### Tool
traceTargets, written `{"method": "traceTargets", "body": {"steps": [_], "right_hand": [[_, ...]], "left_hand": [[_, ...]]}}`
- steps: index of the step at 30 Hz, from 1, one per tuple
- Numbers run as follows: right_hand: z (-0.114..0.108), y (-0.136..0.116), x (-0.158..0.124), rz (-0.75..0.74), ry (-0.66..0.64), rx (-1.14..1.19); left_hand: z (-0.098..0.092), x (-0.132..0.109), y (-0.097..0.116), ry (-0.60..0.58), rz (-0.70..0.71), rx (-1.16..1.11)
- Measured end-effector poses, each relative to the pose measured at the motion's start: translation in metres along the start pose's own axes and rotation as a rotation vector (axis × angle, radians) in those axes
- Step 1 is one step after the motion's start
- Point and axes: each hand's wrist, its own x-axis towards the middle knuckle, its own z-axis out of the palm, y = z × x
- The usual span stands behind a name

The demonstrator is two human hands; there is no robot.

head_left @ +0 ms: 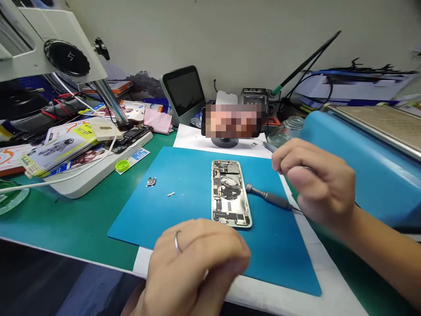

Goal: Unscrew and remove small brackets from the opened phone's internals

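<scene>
An opened phone (230, 193) lies on the blue mat (194, 169), its inner parts showing. My left hand (200, 265), with a ring on it, is in front of the phone's near end, fingers curled and pressed together; what they hold, if anything, is hidden. To the right, my right hand (317, 180) is closed above the mat's edge. A sliver of grey shows between its thumb and finger, too little to name. Between that hand and the phone lies a dark-handled screwdriver (274, 199). Left of the phone are a small metal part (151, 181) and a tiny bracket (171, 194).
Behind the mat a phone on a stand (232, 122) has a blurred screen. A smart display (184, 92) and a glass jar (292, 125) stand near the wall. A microscope arm (69, 44) overhangs boxes (59, 147) at left. A blue machine (355, 162) borders the right.
</scene>
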Motion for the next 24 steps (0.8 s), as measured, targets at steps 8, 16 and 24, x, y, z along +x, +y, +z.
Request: {"method": "traceTargets", "body": {"steps": [8, 16, 24], "right_hand": [[-0.004, 0.043, 0.010, 0.076, -0.299, -0.107], [0.001, 0.055, -0.001, 0.072, -0.565, -0.151], [-0.033, 0.022, 0.010, 0.177, -0.560, -0.220]], "left_hand": [[-0.004, 0.001, -0.019, -0.123, -0.189, 0.253], [-0.001, -0.011, -0.026, -0.230, -0.244, 0.453], [-0.003, -0.018, -0.029, -0.329, -0.201, 0.566]]}}
